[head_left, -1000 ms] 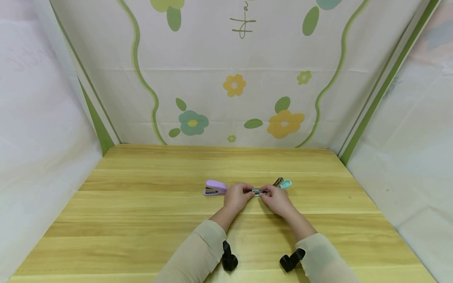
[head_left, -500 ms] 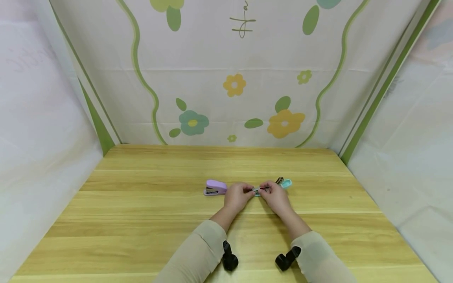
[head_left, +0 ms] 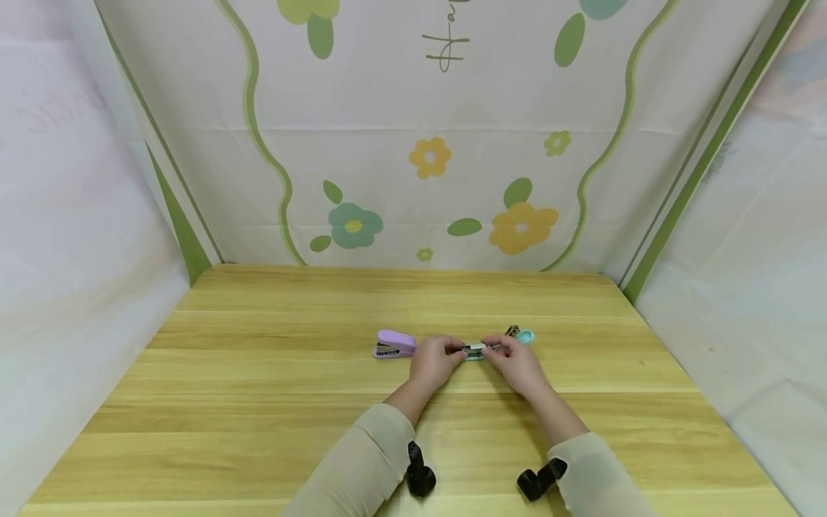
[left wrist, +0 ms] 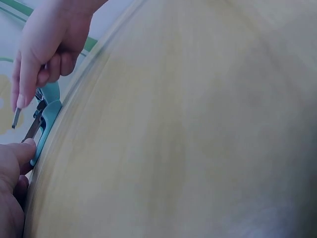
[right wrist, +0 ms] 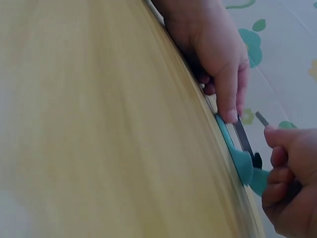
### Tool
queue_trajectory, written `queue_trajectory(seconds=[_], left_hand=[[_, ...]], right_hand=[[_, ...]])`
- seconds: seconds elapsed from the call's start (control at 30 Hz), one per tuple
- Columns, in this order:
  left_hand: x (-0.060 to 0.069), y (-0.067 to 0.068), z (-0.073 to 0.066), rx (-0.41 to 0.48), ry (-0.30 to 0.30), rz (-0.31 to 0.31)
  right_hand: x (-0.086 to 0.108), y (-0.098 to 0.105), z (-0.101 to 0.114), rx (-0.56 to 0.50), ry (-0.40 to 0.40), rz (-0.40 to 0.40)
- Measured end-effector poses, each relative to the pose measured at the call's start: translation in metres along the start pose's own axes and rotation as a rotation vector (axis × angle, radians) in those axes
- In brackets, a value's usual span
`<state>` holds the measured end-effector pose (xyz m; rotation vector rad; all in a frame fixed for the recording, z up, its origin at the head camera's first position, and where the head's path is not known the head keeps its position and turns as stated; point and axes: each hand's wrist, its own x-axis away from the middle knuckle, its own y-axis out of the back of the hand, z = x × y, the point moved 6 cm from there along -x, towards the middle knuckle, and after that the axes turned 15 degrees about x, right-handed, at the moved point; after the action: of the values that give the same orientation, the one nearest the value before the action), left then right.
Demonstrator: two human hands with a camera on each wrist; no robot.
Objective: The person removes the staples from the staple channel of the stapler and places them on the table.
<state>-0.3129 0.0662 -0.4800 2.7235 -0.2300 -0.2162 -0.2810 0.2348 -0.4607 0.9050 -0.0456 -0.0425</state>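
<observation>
A teal stapler lies opened out on the table, its top cover swung back to the right. My left hand pinches the stapler's left end, thumb on the near side. My right hand pinches a short strip of staples between thumb and forefinger. In both wrist views the strip is held tilted, apart from the dark metal magazine of the stapler. The right hand's other fingers are curled in. Left of my left hand sits a purple stapler, its right end partly hidden by that hand.
The wooden table reaches back to a white cloth wall printed with flowers. Cloth walls also stand on the left and right. A black wrist camera hangs at the left sleeve, another at the right.
My right hand drew close to the left hand, then moved back to the right, still pinching. The staple strip shows more between the hands now. My left hand stays in place.
</observation>
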Motion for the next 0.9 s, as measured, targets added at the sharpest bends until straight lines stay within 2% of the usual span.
queue_trajectory(seconds=[0.33,0.5,0.73,0.9], left_hand=[[0.002,0.001,-0.001,0.002,0.001,-0.009],[0.001,0.0,-0.001,0.01,0.004,-0.006],[0.002,0.001,-0.002,0.003,0.013,0.0],[0.002,0.0,-0.002,-0.009,0.018,0.002]], right_hand=[[0.014,0.015,-0.028,-0.073,0.06,0.073],[0.02,0.022,-0.04,-0.057,0.064,0.092],[0.027,0.029,-0.061,-0.007,0.027,0.091],[0.03,0.032,-0.067,0.047,0.05,0.084]])
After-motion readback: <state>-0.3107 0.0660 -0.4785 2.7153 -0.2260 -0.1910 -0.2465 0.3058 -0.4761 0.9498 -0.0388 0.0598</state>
